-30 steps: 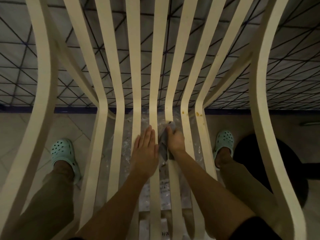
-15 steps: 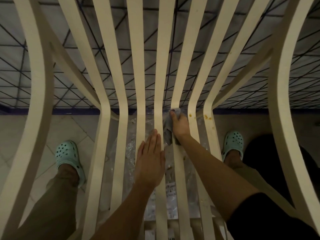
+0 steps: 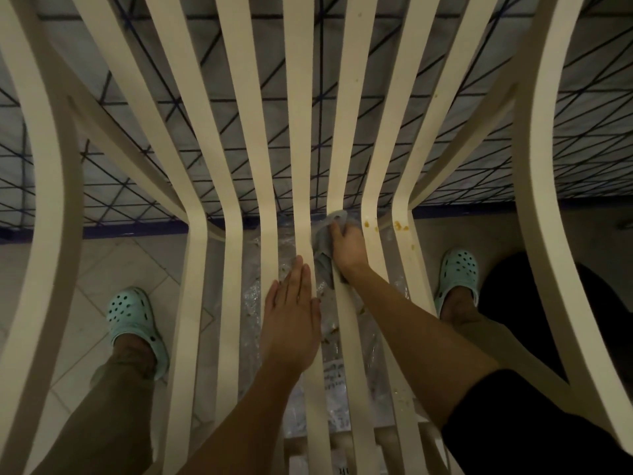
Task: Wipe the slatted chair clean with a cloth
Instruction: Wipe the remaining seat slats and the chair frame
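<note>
Two hands: left hand [image 3: 291, 323] flat, fingers spread on chair [image 3: 301, 138] slat; right hand [image 3: 346, 246] clutching cloth [image 3: 323, 245].

Gaps between the chair slats [image 3: 302, 138] are narrow; crumpled plastic [image 3: 270, 289] sits right underneath, blocking reach-through.

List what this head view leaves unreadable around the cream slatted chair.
- Grey cloth: partly covered by the right hand, so its full size is hidden.
- Cream slatted chair: slat ends and outer frame cut off by every edge.
- Printed clear plastic sheet under the slats: text too small and dim.
- Left hand: its palm side is hidden.
</note>
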Demonstrator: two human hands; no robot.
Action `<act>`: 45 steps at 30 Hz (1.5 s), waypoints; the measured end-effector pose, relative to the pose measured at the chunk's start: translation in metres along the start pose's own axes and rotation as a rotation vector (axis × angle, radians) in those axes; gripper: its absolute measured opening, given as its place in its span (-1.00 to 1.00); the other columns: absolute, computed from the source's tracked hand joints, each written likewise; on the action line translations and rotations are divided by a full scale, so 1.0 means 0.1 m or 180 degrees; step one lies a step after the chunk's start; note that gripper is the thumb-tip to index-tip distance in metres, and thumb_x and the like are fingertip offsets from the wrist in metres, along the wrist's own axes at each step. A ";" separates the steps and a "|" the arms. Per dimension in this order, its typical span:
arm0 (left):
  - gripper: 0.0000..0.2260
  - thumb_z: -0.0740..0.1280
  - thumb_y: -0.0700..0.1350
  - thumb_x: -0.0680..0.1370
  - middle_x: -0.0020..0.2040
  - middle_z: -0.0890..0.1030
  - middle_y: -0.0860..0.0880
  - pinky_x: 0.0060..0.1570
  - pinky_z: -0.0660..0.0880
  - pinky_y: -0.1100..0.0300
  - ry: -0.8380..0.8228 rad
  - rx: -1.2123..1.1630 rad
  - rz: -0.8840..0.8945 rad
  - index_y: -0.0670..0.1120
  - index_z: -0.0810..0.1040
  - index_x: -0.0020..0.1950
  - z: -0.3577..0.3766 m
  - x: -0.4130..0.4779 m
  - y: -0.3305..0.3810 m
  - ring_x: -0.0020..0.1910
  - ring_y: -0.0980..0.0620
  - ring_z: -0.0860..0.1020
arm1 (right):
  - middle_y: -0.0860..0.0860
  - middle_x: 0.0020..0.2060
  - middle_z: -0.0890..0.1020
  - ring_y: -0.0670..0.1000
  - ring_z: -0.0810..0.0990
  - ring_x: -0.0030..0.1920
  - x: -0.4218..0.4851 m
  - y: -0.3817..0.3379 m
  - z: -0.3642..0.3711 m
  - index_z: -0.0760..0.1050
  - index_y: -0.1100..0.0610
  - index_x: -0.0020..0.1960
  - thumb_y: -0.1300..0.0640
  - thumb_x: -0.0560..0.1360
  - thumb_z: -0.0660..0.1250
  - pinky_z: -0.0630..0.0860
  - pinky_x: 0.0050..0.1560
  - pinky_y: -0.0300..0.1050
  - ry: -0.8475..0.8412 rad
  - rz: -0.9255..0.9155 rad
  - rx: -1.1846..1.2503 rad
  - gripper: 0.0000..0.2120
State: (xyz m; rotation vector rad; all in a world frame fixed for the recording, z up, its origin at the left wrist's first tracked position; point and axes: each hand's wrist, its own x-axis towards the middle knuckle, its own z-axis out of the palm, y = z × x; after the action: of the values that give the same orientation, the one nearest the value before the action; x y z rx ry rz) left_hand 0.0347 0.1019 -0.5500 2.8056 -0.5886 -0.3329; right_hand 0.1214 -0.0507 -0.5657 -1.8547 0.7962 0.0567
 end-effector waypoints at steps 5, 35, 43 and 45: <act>-0.48 -0.19 0.07 0.64 0.58 -0.17 0.01 0.51 -0.15 0.09 0.0008 0.0019 0.0000 -0.07 -0.12 0.58 0.02 0.00 -0.01 0.55 0.11 -0.08 | 0.13 -0.16 0.52 0.05 0.51 -0.14 -0.03 -0.04 0.00 0.44 0.24 0.01 0.03 0.68 -0.01 0.46 -0.11 -0.07 0.0071 0.0167 0.0018 -0.64; -0.50 -0.06 -0.01 0.67 0.57 -0.21 0.05 0.53 -0.14 0.08 -0.0350 -0.0284 0.0114 -0.04 -0.17 0.56 0.03 -1.24 0.15 0.52 0.12 -0.27 | 0.08 0.00 0.54 0.09 0.53 0.01 -2.69 0.89 -0.33 0.40 0.16 0.19 -0.13 0.61 0.07 0.46 0.03 -0.03 -0.0035 0.0417 0.0065 -0.61; -0.34 -0.41 0.13 0.48 0.56 -0.22 0.02 0.52 -0.17 0.08 -0.0405 0.0070 0.0311 -0.07 -0.17 0.56 -0.02 -1.39 0.15 0.53 0.07 -0.25 | 0.09 -0.22 0.55 -0.07 0.53 -0.25 -3.02 1.16 -0.27 0.48 0.21 -0.02 0.05 0.65 0.13 0.40 -0.22 -0.48 0.0166 0.0637 0.0048 -0.73; -0.33 -0.41 0.13 0.47 0.56 -0.21 0.03 0.50 -0.19 0.11 -0.0404 0.0106 0.0331 -0.07 -0.16 0.56 -0.04 -1.36 0.15 0.52 0.09 -0.24 | 0.05 -0.25 0.54 -0.11 0.51 -0.27 -2.98 1.11 -0.28 0.47 0.17 -0.05 0.03 0.65 0.12 0.39 -0.22 -0.48 0.0181 0.0636 0.0034 -0.74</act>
State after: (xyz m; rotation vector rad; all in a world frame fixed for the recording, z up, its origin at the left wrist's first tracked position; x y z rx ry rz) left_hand -0.0911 0.1469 -0.5188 2.7876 -0.7715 -0.4872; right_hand -0.1795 0.0495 -0.5268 -1.7681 1.0176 0.1265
